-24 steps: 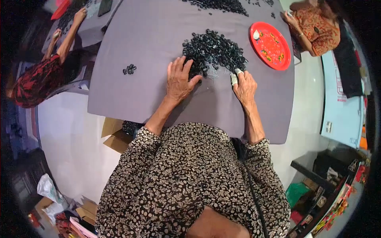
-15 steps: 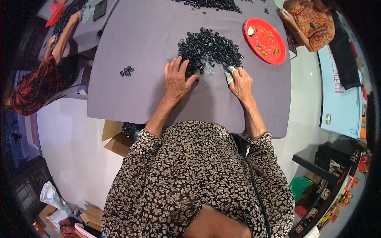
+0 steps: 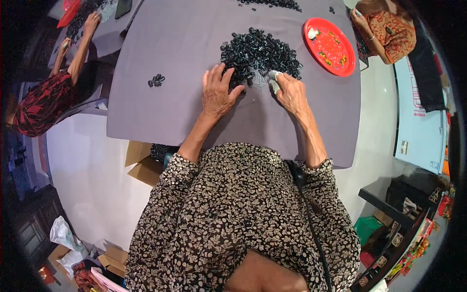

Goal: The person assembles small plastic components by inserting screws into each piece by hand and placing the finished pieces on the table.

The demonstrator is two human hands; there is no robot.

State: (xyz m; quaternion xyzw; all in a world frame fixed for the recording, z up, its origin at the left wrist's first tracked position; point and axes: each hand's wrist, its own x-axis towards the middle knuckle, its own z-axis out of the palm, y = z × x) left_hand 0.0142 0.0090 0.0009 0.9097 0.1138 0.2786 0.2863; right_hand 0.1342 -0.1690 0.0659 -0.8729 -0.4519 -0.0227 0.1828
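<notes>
A heap of small black parts [image 3: 258, 52] lies on the grey table [image 3: 160, 117] in front of me. My left hand [image 3: 217, 92] rests flat, fingers spread, with its fingertips at the near left edge of the heap. My right hand [image 3: 291, 92] is curled at the heap's near right edge, its white-taped fingertips pinched together over the parts; what is between them is too small to tell. A small clump of black parts [image 3: 156, 80] sits apart to the left.
A red round plate [image 3: 330, 46] lies at the right of the heap. More black parts [image 3: 272, 4] line the far edge. Another person in red [image 3: 44, 97] sits at the left, one in orange [image 3: 384, 29] at the far right. An open cardboard box [image 3: 143, 163] stands under the table.
Both hands have stayed at the near edge of the heap; the right hand's fingers have curled closer into the parts. The view has shifted slightly with my head.
</notes>
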